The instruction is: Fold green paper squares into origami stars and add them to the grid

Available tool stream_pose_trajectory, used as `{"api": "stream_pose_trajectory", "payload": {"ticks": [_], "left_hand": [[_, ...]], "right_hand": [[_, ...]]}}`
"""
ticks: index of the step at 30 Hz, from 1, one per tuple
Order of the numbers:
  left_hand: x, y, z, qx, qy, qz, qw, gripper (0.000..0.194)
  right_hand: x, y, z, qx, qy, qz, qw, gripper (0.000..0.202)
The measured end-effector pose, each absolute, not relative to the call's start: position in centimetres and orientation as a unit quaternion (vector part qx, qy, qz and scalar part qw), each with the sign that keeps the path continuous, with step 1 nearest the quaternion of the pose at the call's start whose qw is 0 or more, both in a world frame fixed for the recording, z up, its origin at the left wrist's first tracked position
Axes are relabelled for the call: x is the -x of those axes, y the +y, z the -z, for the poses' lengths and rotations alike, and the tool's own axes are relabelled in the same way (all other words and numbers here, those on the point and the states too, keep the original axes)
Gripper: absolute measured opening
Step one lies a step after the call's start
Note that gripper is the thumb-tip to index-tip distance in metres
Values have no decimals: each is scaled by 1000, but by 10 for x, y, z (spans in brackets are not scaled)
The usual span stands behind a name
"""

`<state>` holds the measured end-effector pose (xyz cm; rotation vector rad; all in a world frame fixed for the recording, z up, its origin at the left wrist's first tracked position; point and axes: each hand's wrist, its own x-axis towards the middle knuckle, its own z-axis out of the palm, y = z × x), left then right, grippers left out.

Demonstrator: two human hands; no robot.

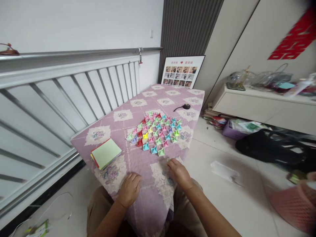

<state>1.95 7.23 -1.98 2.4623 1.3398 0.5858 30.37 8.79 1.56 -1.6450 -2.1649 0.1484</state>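
My left hand rests on the purple flowered tablecloth near the table's front. Its fingers lie loosely on the cloth and hold nothing I can see. At the right edge of the table, my right hand touches the cloth with slightly bent fingers, and nothing shows in them. Beyond both hands, many small folded paper pieces in green, pink, blue, red and yellow stand close together in slanting rows. A stack of coloured paper, pale green on top, lies left of them.
A black tape measure lies farther back on the table. Along the left runs a metal railing. A framed photo board leans at the far end. To the right are a white cabinet, a black bag and a pink basket.
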Motion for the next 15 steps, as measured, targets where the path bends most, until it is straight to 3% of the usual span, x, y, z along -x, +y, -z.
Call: {"api": "stream_pose_trajectory", "payload": {"ticks": [15], "left_hand": [[-23,72,24,-859,462,-176,130,33]], "right_hand": [[-358,159,-7,569,-784,-41,244,37]]}}
